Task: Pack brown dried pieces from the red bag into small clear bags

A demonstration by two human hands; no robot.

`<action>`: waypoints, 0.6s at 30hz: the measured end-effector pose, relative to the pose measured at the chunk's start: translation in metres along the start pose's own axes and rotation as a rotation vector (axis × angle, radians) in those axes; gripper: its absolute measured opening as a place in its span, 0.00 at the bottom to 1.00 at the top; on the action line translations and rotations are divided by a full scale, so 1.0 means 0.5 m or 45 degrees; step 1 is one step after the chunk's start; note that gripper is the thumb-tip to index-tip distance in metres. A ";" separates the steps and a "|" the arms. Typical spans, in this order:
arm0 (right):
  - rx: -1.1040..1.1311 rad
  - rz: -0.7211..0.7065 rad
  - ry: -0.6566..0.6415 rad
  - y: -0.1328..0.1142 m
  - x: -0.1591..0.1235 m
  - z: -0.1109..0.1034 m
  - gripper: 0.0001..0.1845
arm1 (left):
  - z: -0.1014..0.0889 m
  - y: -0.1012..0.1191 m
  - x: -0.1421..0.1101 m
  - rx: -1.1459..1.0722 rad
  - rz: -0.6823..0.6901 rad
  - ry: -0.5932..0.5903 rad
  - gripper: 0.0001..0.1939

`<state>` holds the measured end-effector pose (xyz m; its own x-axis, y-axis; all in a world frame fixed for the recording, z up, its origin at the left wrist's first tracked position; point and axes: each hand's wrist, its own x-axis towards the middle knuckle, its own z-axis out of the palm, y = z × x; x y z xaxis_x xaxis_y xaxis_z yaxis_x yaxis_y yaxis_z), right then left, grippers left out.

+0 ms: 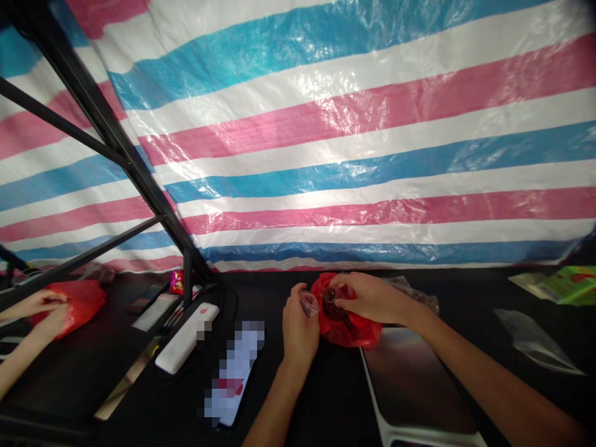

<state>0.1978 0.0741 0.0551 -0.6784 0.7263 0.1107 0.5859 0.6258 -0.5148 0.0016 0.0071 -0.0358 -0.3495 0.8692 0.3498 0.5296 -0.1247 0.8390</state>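
My left hand [300, 326] is closed around a small clear plastic bag [309, 303], its open mouth turned up. Just right of it, a red plastic bag [356, 332] lies open on the black table, with dark small contents showing inside. Over the mouth of that bag, my right hand [361, 295] has thumb and fingers pinched together. What they grip is too small and partly hidden to name. Below my right forearm sits a flat metal-topped scale [414, 379], touching or close to the red bag.
Left of my hands lie a blurred-out phone [239, 372] and a white oblong device [186, 338]. A black metal frame [135, 180] slants before the striped sheet [372, 124]. Beyond it, another person's hands [51, 313] work at a red bag [86, 304]. Clear plastic packets [535, 341] lie right.
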 end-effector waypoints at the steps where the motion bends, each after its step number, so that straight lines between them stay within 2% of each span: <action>1: 0.057 -0.031 -0.006 0.000 -0.003 -0.008 0.13 | 0.001 -0.001 -0.001 0.024 0.000 -0.025 0.22; 5: 0.245 -0.077 -0.077 -0.005 -0.013 -0.031 0.13 | -0.001 0.003 -0.004 0.138 0.015 -0.053 0.23; 8: 0.244 -0.122 -0.031 -0.021 -0.015 -0.033 0.13 | -0.003 0.012 -0.008 0.190 0.026 -0.091 0.19; 13: -0.006 -0.250 0.067 -0.045 -0.007 -0.003 0.09 | -0.001 0.019 -0.013 0.203 0.112 -0.153 0.15; 18: -0.266 -0.439 0.137 -0.045 0.004 0.034 0.19 | 0.001 0.014 -0.011 0.091 0.200 -0.142 0.15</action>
<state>0.1757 0.0565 0.0525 -0.8071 0.4825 0.3403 0.4172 0.8739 -0.2496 0.0077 0.0015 -0.0321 -0.1728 0.8897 0.4226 0.6258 -0.2322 0.7447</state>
